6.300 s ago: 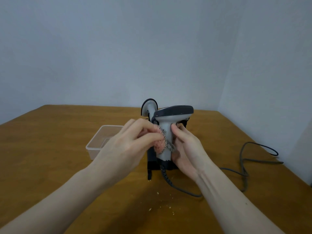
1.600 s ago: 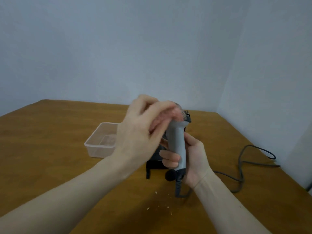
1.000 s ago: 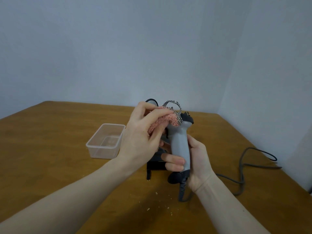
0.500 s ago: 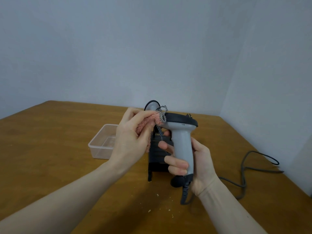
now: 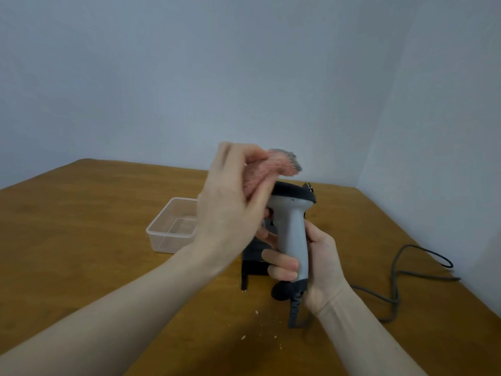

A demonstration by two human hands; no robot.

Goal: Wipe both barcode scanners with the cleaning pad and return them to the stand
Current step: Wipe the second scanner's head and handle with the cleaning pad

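My right hand (image 5: 320, 264) grips the handle of a grey barcode scanner (image 5: 294, 229) with a black head, held upright above the table. My left hand (image 5: 230, 204) pinches a pink fluffy cleaning pad (image 5: 268, 172) just above the left end of the scanner's head; the pad is motion-blurred. The black stand (image 5: 253, 264) sits on the table behind the hands, mostly hidden. The second scanner is hidden behind my left hand.
A clear plastic tub (image 5: 173, 226) stands left of the stand on the wooden table (image 5: 81, 240). The scanner's grey cable (image 5: 401, 278) loops over the right side of the table. Small crumbs (image 5: 256, 321) lie near the front. Walls close in behind and at right.
My left hand has lifted the pad from the front of the scanner's head up over its top. My right hand keeps the scanner upright in about the same place.
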